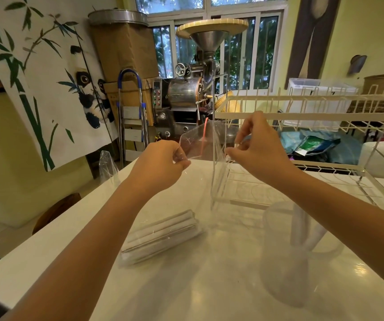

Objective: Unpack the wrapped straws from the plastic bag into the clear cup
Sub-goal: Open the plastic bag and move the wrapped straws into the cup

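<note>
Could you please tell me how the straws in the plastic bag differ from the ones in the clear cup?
The bagged straws lie flat on the table as a tight bundle; the straws in the clear cup stand leaning and loose. The bundle holds many, the clear cup only a few. Both sets look white-wrapped.

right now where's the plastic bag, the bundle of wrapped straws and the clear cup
plastic bag (206, 144): head view, upper flap between the hands
bundle of wrapped straws (163, 237): head view, middle of the bundle on the table
clear cup (286, 262): head view, its near side wall

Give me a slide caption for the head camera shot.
Both hands pull open the plastic bag above wrapped straws and cup.
</note>
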